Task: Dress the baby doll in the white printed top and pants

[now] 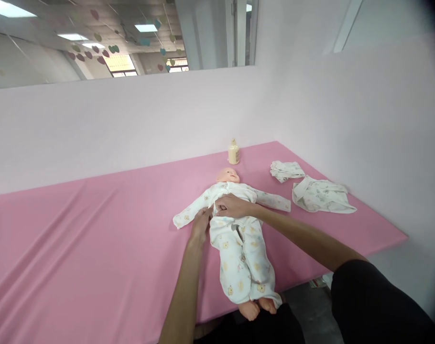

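Observation:
A baby doll (228, 175) lies on its back, head away from me, its bare feet at the near table edge. It wears a white printed top (239, 190) with long sleeves spread to both sides, and matching trousers (235, 258) with a gap at the crotch. At the left side of the doll's waist, my left hand (202, 222) has its fingers closed at the top's edge. My right hand (232, 206) lies across the belly, fingers curled and pinching the cloth of the top. Both fingertips are partly hidden.
Pink sheeting covers the table (131, 248). A pump bottle (233, 153) stands beyond the doll's head. Two white printed cloths, a folded one (286, 170) and a larger one (321, 195), lie at the right. White walls border the back and right, with a mirror (210, 33) above.

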### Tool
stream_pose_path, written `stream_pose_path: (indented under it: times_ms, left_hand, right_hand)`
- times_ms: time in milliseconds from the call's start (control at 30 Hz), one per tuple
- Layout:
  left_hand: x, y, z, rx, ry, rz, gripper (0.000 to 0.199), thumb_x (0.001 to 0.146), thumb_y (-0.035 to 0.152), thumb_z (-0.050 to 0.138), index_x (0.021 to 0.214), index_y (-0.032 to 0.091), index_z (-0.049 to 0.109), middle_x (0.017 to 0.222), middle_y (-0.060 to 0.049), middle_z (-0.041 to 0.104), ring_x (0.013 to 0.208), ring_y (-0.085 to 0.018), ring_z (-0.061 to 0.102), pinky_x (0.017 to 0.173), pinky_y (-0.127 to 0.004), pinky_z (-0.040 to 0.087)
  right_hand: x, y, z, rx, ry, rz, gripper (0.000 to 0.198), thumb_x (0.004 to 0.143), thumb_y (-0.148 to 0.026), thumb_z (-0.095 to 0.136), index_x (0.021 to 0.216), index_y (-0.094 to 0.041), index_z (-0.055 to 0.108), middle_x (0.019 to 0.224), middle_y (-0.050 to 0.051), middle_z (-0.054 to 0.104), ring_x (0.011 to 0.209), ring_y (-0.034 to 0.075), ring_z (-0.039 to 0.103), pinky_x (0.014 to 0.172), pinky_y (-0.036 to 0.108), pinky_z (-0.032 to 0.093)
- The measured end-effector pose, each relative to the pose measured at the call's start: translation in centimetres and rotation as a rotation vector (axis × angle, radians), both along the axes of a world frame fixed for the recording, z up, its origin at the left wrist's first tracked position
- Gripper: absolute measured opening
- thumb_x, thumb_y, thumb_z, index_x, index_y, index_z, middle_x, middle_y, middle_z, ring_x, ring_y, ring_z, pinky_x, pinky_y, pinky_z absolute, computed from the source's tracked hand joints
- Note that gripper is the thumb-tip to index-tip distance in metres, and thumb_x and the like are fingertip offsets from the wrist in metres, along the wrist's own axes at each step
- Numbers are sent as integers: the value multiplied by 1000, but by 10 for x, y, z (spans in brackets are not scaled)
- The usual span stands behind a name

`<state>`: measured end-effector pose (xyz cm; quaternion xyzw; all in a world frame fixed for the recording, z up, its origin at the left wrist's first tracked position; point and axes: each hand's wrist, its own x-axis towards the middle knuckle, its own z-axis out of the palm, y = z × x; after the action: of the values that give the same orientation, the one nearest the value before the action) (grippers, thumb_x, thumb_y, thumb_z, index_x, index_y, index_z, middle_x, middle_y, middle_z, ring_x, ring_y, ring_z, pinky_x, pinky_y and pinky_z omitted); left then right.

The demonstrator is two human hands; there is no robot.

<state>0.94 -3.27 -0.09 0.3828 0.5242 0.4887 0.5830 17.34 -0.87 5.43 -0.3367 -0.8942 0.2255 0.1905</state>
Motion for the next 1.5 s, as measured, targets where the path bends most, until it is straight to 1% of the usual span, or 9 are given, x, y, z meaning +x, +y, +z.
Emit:
stream_pose_path:
  times_ms: [233, 367, 533, 700, 800, 967, 1133, 1333, 1500]
  left_hand:
    - [-18, 4, 24, 228, 361, -42, 33, 81, 40, 66, 72, 19, 42, 66, 7, 36, 60, -8, 32, 56, -22, 29]
    - [-14, -18, 34, 378, 554, 1, 39, 89, 41, 56, 71, 20, 28, 67, 6, 28, 61, -9, 27, 56, -23, 25]
    - [-11, -59, 15, 377, 600, -27, 39, 96, 50, 48, 75, 21, 32, 67, 5, 33, 60, -10, 31, 55, -24, 27]
    - [-12, -72, 3, 318, 558, -25, 45, 91, 59, 53, 74, 20, 39, 65, 4, 37, 59, -11, 32, 54, -24, 28]
    - [-17, -65, 4, 251, 381, -64, 40, 86, 59, 63, 87, 19, 56, 73, 2, 52, 63, -11, 42, 58, -23, 35]
    - [-29, -38, -7, -96, -269, -94, 53, 89, 66, 55, 99, 15, 65, 89, -9, 67, 77, -19, 62, 68, -29, 51]
    - [-16, -4, -12, -146, -398, -203, 49, 97, 57, 45, 109, 13, 65, 89, -11, 70, 86, -24, 68, 78, -33, 54]
    - [6, 3, -10, 23, 65, -101, 33, 96, 47, 51, 100, 15, 60, 85, -5, 67, 79, -18, 62, 76, -30, 49]
    - [-5, -24, -8, 419, 571, 133, 37, 95, 51, 50, 108, 18, 61, 112, -8, 63, 102, -20, 58, 88, -32, 45]
  right_hand:
    - [-1, 1, -8, 112, -31, -9, 28, 87, -21, 59, 63, -17, 46, 66, -3, 52, 67, 12, 43, 71, 29, 30]
    - [-7, -6, -12, 444, -203, -115, 12, 95, -18, 53, 87, -16, 61, 98, 7, 65, 94, 21, 53, 83, 35, 35]
    - [-10, -16, -17, 784, -445, -164, 26, 94, -1, 41, 101, -14, 63, 98, 10, 64, 91, 25, 54, 80, 38, 38]
    - [-10, -24, -22, 838, -476, -246, 31, 93, 2, 38, 95, -14, 64, 91, 11, 62, 90, 26, 53, 77, 39, 41]
    - [-9, -35, -22, 808, -474, -242, 28, 93, 1, 41, 94, -14, 64, 95, 11, 62, 90, 25, 53, 79, 38, 42]
    - [-8, -57, -24, 669, -461, -225, 19, 89, -2, 52, 98, -11, 65, 102, 11, 62, 95, 24, 54, 86, 37, 45]
    - [-12, -67, -26, 622, -441, -246, 17, 93, -7, 50, 98, -11, 65, 105, 12, 62, 98, 24, 55, 88, 37, 45]
    - [-11, -71, -32, 605, -396, -286, 19, 97, -10, 47, 97, -13, 66, 103, 11, 63, 99, 24, 55, 88, 37, 45]
    - [-11, -74, -35, 631, -411, -271, 20, 92, -4, 50, 99, -13, 65, 104, 11, 62, 99, 24, 55, 90, 37, 44]
